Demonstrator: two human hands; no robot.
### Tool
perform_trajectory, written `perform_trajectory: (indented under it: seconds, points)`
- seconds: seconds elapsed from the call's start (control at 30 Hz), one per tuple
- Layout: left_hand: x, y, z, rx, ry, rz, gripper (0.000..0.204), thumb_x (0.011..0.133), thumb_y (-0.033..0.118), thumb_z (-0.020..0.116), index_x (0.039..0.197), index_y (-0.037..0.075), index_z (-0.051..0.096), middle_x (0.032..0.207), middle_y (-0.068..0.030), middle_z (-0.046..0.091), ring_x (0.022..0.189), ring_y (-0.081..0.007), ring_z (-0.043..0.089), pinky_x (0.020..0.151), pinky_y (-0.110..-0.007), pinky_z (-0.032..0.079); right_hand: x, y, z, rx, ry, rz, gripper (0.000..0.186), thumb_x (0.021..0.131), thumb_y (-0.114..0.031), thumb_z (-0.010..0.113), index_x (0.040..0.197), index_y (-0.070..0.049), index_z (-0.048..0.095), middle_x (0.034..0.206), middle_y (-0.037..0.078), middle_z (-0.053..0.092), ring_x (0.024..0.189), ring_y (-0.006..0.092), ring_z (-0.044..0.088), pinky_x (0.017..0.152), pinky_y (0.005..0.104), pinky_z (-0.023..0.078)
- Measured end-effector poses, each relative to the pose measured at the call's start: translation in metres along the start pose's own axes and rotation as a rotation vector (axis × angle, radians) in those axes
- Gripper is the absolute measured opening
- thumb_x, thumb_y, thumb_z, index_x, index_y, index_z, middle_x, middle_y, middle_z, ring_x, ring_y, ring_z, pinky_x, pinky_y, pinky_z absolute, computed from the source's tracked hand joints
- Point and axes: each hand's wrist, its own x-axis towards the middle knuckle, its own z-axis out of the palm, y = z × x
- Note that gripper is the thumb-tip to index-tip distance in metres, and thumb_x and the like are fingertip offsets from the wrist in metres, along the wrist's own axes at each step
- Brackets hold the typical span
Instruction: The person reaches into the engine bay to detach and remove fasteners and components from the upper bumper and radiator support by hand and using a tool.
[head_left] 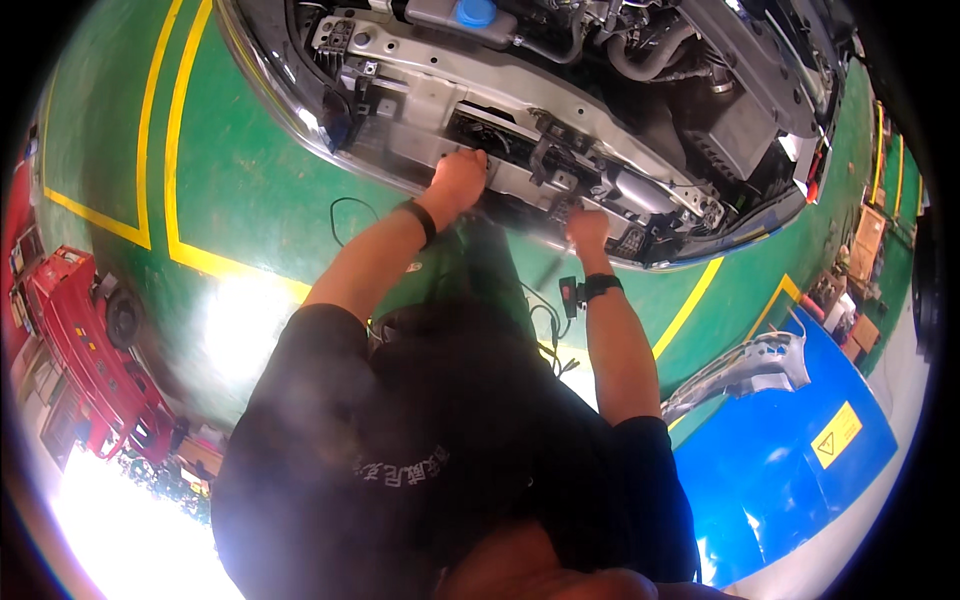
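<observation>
Ahead of me is the front of a car with its engine bay exposed. My left hand [460, 178] is closed with curled fingers at the pale metal crossbeam [410, 142], beside a dark opening in it; what it grips, if anything, is hidden. Farther right, my right hand [588, 228] is also closed, at the lower front edge near a bracket [563, 181]. A thin dark shape hangs by it, too blurred to name, and what lies inside the fingers cannot be made out. Both wrists wear black bands.
A blue-capped reservoir [475, 12] and a thick hose [650, 62] sit in the engine bay. Dark cables [548, 325] hang near my right forearm. A red wheeled machine [85, 345] stands at left. A blue panel [770, 490] and a silvery car part [750, 370] lie at lower right.
</observation>
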Motion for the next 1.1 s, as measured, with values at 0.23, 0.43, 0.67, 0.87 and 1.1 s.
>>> perform_trajectory:
  seconds: [0.23,0.43,0.67,0.87,1.1]
  points:
    - [0.007,0.006,-0.007,-0.212,-0.017,-0.076,0.023,0.086,0.017,0.051,0.100,0.001,0.056,0.094,-0.0188,0.067,0.085,-0.0346,0.067,0.073,-0.043,0.054,0.025,0.058,0.040,0.165,0.127,-0.243,0.029,0.082,-0.019,0.059,0.092,0.008,0.056,0.076,0.021,0.065,0.067,0.0382,0.066,0.065,0.0409,0.055]
    - [0.003,-0.006,0.000,-0.312,-0.085,-0.198,0.025,0.086,0.024,0.050,0.098,0.005,0.062,0.089,-0.0166,0.070,0.086,-0.0301,0.068,0.072,-0.042,0.054,0.000,-0.002,0.024,0.160,0.316,0.000,0.039,0.086,-0.031,0.058,0.099,0.006,0.053,0.086,0.024,0.066,0.076,0.0415,0.066,0.071,0.0462,0.054]
    - [-0.003,0.004,-0.004,-0.098,0.018,-0.049,0.023,0.083,0.018,0.055,0.100,0.001,0.054,0.091,-0.0168,0.067,0.083,-0.0323,0.068,0.069,-0.040,0.055,0.022,0.032,0.017,0.045,-0.161,-0.204,0.034,0.087,-0.029,0.054,0.101,0.002,0.053,0.089,0.024,0.066,0.085,0.0409,0.065,0.073,0.0502,0.052]
    - [0.005,-0.005,-0.003,-0.212,-0.079,-0.104,0.027,0.083,0.019,0.055,0.101,0.000,0.055,0.094,-0.0186,0.067,0.086,-0.0345,0.067,0.072,-0.043,0.054,-0.001,-0.002,0.013,0.243,0.047,-0.071,0.036,0.083,-0.020,0.056,0.110,0.002,0.050,0.090,0.024,0.066,0.085,0.0401,0.066,0.076,0.0493,0.052]
    - [0.000,0.003,-0.023,-0.451,-0.072,-0.267,0.028,0.086,0.021,0.048,0.103,0.004,0.062,0.090,-0.0172,0.069,0.085,-0.0362,0.067,0.074,-0.046,0.053,0.009,0.019,0.015,0.667,0.121,0.089,0.027,0.084,-0.023,0.059,0.093,0.003,0.058,0.080,0.024,0.066,0.081,0.0413,0.066,0.070,0.0488,0.053]
